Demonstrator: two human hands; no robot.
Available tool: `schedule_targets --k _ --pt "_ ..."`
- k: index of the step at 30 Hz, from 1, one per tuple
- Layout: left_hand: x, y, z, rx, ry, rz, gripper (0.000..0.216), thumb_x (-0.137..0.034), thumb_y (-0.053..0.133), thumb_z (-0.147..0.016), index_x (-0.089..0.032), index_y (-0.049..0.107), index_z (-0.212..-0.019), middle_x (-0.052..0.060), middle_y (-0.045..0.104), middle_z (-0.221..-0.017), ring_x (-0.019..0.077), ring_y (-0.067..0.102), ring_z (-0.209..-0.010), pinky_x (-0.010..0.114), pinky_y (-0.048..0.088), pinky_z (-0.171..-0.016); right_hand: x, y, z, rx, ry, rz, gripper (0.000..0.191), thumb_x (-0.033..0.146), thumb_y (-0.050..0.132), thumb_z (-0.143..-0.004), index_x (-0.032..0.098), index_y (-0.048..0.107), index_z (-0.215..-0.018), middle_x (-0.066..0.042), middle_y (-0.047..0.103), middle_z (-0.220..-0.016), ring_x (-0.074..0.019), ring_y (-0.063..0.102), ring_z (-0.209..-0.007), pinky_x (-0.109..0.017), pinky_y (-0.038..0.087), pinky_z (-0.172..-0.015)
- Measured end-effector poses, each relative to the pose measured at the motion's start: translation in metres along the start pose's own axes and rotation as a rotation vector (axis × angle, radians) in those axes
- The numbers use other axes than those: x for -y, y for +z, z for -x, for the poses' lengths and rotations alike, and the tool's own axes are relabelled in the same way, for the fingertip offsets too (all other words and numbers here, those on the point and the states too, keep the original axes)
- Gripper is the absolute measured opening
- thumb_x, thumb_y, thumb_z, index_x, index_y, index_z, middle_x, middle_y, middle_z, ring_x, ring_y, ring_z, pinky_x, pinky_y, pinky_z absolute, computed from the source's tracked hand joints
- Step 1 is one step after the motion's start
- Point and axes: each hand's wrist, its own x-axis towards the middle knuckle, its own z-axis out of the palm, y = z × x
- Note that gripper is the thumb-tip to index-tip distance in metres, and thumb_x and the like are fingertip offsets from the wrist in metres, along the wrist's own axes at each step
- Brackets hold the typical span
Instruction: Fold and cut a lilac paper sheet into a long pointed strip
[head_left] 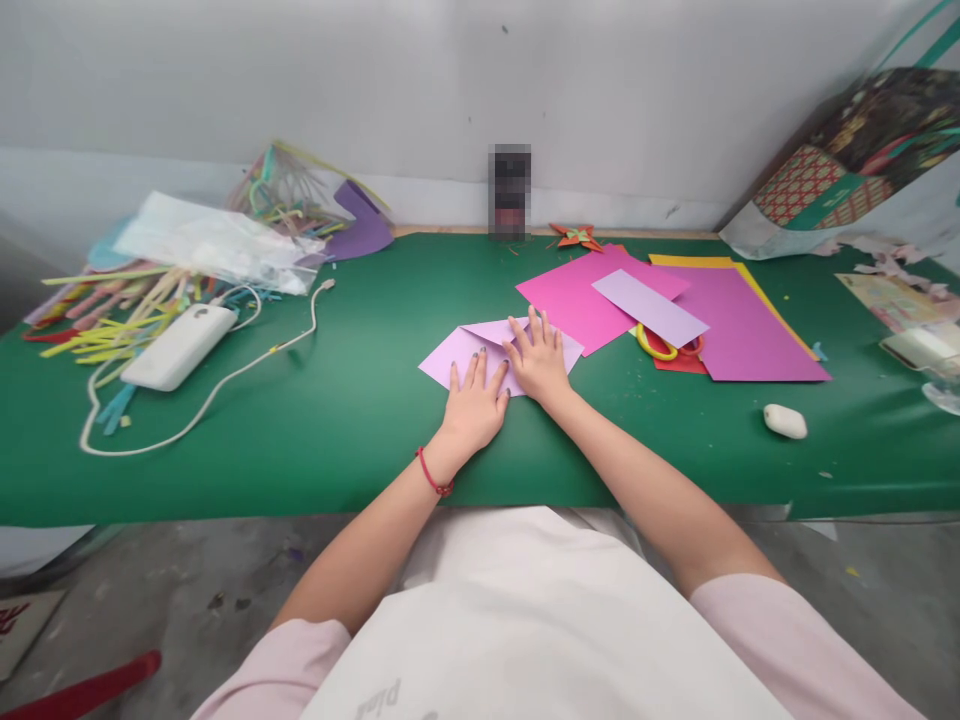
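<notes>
A sheet of light purple paper (444, 362), partly folded, lies on the green table in front of me. My left hand (477, 400) rests flat on its lower middle, fingers spread. On the right part of the same paper, my right hand (538, 362) presses down with its fingers apart, its fingertips over a folded flap (487, 330). Both hands cover much of the sheet's middle, so the creases under them are hidden. The two hands are close together, the left thumb near the right palm.
Right of my hands lie pink paper (570, 295), a purple sheet (765, 330), a lilac strip (649, 308) and yellow-handled scissors (655, 345). A white earphone case (785, 421) sits farther right. To the left are a white power bank (178, 348), its cable and many coloured strips (97, 340).
</notes>
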Motion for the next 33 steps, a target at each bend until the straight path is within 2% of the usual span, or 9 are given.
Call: schedule_targets --k 8,13,18,22,27,33 --pt "0.0 -0.001 0.0 -0.006 -0.014 -0.002 0.052 -0.033 0.03 -0.095 -0.02 0.033 -0.145 0.015 0.024 -0.154 0.0277 0.023 -0.142 0.056 0.015 -0.114 0.0 0.001 0.0 -0.111 -0.043 -0.057 0.05 0.039 0.029 -0.097 0.017 0.043 -0.14 -0.015 0.032 -0.151 -0.0289 0.023 -0.141 -0.055 0.022 -0.109" --pt "0.0 0.0 0.0 -0.017 -0.02 -0.009 0.052 -0.034 0.032 -0.095 -0.022 0.035 -0.145 0.013 0.026 -0.154 0.028 0.025 -0.141 0.055 0.016 -0.114 0.001 0.001 0.0 -0.147 -0.094 -0.061 0.045 0.024 0.032 -0.095 0.015 0.046 -0.137 -0.017 0.035 -0.149 -0.0291 0.024 -0.141 -0.056 0.023 -0.109" --pt "-0.001 -0.001 0.0 -0.021 -0.025 -0.003 0.051 -0.035 0.033 -0.094 -0.023 0.036 -0.144 0.012 0.027 -0.153 0.028 0.026 -0.141 0.055 0.017 -0.114 0.007 -0.005 0.002 -0.146 -0.174 -0.02 0.048 0.009 0.034 -0.089 0.014 0.046 -0.136 -0.016 0.036 -0.149 -0.0282 0.026 -0.141 -0.054 0.022 -0.111" --pt "-0.002 -0.002 0.0 -0.004 -0.034 0.0 0.051 -0.035 0.033 -0.095 -0.021 0.036 -0.144 0.014 0.025 -0.154 0.0281 0.025 -0.141 0.055 0.017 -0.114 0.007 -0.007 0.003 -0.217 -0.187 -0.084 0.045 0.009 0.03 -0.091 0.013 0.05 -0.131 -0.016 0.041 -0.145 -0.0267 0.034 -0.137 -0.05 0.027 -0.111" --pt "-0.002 -0.003 0.0 -0.011 -0.029 -0.002 0.051 -0.036 0.032 -0.095 -0.021 0.036 -0.144 0.014 0.027 -0.153 0.0274 0.026 -0.141 0.055 0.017 -0.114 -0.002 -0.002 0.002 -0.324 -0.029 -0.225 0.045 0.013 0.024 -0.093 0.011 0.05 -0.129 -0.017 0.049 -0.138 -0.0272 0.041 -0.131 -0.049 0.035 -0.105" --pt "-0.001 0.0 0.0 -0.041 -0.018 -0.007 0.051 -0.035 0.034 -0.094 -0.021 0.038 -0.143 0.013 0.029 -0.153 0.0287 0.029 -0.14 0.055 0.019 -0.113 -0.002 0.001 0.001 -0.289 -0.06 -0.204 0.043 0.017 0.025 -0.094 0.011 0.049 -0.129 -0.019 0.045 -0.141 -0.028 0.038 -0.133 -0.051 0.034 -0.105"
